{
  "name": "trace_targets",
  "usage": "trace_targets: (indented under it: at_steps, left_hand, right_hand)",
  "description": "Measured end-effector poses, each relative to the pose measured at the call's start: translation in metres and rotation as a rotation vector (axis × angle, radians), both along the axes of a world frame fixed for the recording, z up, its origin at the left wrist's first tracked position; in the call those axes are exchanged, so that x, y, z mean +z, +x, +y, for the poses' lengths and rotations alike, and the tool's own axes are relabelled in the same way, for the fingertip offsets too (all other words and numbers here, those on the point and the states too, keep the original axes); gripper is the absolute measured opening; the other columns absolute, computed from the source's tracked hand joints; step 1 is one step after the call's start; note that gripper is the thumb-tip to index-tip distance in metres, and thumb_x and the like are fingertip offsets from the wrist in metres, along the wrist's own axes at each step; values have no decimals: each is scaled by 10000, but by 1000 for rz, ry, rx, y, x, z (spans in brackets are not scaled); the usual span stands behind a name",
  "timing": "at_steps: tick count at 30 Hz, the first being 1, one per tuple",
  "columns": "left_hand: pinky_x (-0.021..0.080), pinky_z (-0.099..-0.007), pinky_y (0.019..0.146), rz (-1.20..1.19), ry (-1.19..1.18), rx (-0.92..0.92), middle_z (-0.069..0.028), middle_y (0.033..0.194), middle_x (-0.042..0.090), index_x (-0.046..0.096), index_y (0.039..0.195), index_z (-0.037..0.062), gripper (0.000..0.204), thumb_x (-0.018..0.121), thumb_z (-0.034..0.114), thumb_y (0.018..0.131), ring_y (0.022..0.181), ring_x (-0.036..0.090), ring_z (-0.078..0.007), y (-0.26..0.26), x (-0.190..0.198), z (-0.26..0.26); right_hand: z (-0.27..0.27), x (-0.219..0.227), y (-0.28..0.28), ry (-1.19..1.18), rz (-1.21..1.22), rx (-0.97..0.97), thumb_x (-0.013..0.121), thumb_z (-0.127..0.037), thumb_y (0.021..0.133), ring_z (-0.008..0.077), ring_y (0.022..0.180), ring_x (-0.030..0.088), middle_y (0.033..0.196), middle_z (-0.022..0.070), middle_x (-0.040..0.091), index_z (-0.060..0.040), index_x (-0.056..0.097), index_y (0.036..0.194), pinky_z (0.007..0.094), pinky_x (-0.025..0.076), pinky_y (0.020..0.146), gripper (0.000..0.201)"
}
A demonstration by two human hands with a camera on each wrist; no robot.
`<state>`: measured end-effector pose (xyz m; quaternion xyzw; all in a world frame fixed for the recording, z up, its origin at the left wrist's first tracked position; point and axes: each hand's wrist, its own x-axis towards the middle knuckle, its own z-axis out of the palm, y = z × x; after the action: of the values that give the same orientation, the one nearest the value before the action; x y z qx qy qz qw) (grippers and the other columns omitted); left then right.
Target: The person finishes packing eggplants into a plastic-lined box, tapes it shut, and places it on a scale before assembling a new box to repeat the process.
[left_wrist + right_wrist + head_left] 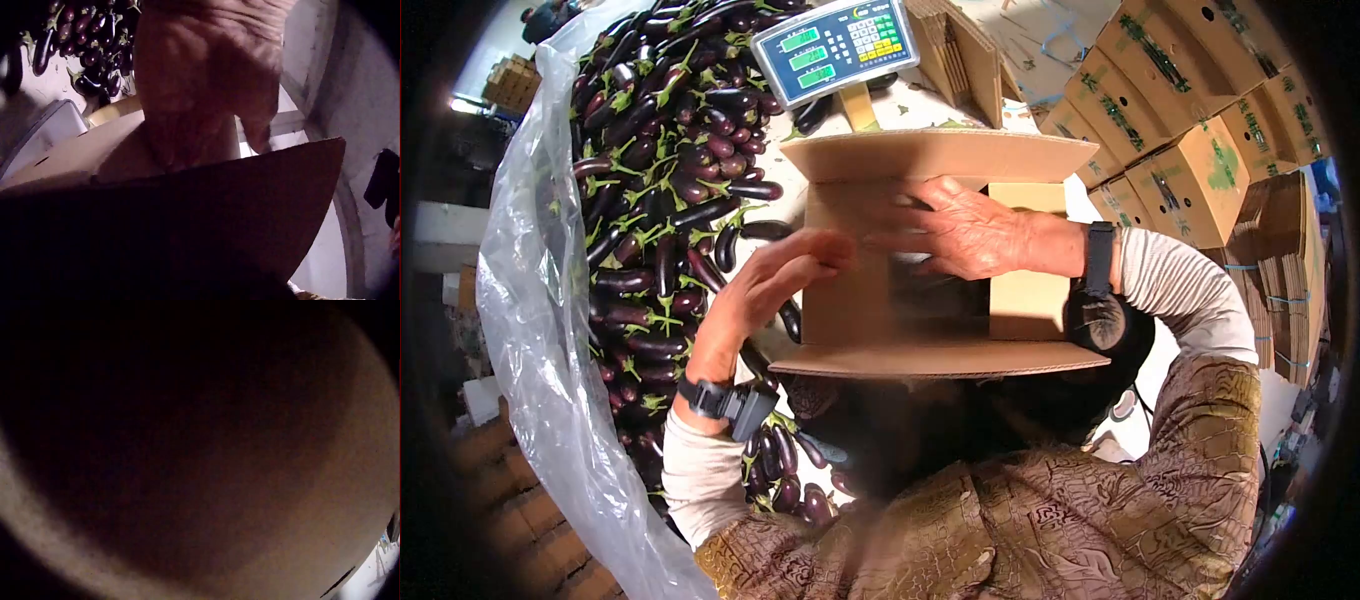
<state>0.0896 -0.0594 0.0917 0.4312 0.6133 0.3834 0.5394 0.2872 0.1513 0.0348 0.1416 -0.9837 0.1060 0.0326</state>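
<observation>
An unfinished-looking brown cardboard box (940, 155) stands in front of the person, its far and near flaps spread outward. Its left flap (845, 300) and right flap (1028, 305) lie inward, with a dark gap between them. The left hand (780, 275) is at the box's left side, fingers reaching over the left flap. In the left wrist view, that hand (206, 81) points down behind a cardboard edge, its fingertips partly hidden. Over the opening, the right hand (970, 232) extends its slightly blurred fingers toward the left flap. Dark, close cardboard (350, 506) fills the right wrist view.
A heap of eggplants (670, 200) lies to the left, bordered by clear plastic sheeting (535, 280). A digital scale display (835, 50) rises just beyond the box. Stacked cartons (1190, 180) and flattened cardboard (1280, 270) stand at right.
</observation>
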Motion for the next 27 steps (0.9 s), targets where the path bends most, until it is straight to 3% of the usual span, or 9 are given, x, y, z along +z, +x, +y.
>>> trace_targets:
  at_steps: [5,7,9,10,17,19,21,25,27]
  left_hand:
    - [401,-425,1063,-576,316,145,-230,1320,552,484,1344,-39,542,565,310,938,1233,546,-317,26,-4,-44]
    - [411,-421,1044,-395,485,61,-226,1297,569,502,1315,-59,571,589,341,918,1207,562,-302,41,11,-42]
    - [395,-356,1033,147,191,-127,-150,1300,580,495,1337,-18,586,703,202,836,1226,534,-238,34,16,-40]
    - [429,-365,995,38,297,122,-130,1273,597,501,1328,2,586,693,268,843,1206,550,-233,44,6,-34]
    - [252,-382,1143,463,344,296,-209,1445,407,340,1451,29,710,635,328,878,1400,317,-310,22,-30,0]
    - [290,-372,1121,524,289,416,-255,1442,402,251,1485,7,735,583,350,926,1373,367,-338,16,-71,10]
    - [311,-372,1108,474,248,386,-272,1436,406,216,1493,-2,747,563,363,942,1354,395,-351,19,-57,18]
    - [315,-353,1099,462,194,365,-248,1451,409,181,1514,13,731,490,408,983,1343,420,-316,16,-62,19]
    - [323,-341,1091,537,200,373,-231,1436,437,215,1507,19,668,456,389,1007,1323,440,-295,15,-68,14]
  right_hand:
    - [5,-8,-1,2,49,10,680,-397,807,320,1267,391,1480,70,401,-206,458,1432,473,379,992,690]
    - [5,-9,1,20,27,20,641,-427,843,321,1267,398,1484,71,403,-200,434,1446,463,389,966,677]
    - [5,-9,0,56,76,31,638,-390,845,322,1256,412,1475,77,410,-193,436,1444,445,396,956,662]
    - [5,-10,-2,52,83,42,638,-390,845,322,1256,412,1475,77,410,-193,436,1444,445,396,956,662]
    - [39,36,12,144,183,-14,640,-134,741,303,1310,415,1423,140,456,-79,502,1318,443,423,922,596]
    - [55,69,23,246,611,-20,622,-172,812,328,1277,455,1396,154,479,-67,497,1318,458,404,975,532]
    - [66,85,37,282,573,-363,590,-224,890,344,1207,518,1369,163,501,-38,532,1271,462,423,984,428]
    - [70,86,55,-129,88,-550,482,-405,985,354,775,615,779,202,603,-19,593,1019,455,481,689,404]
    - [57,99,64,-225,-43,-449,471,-468,979,354,725,628,730,192,597,-11,600,1027,452,486,657,478]
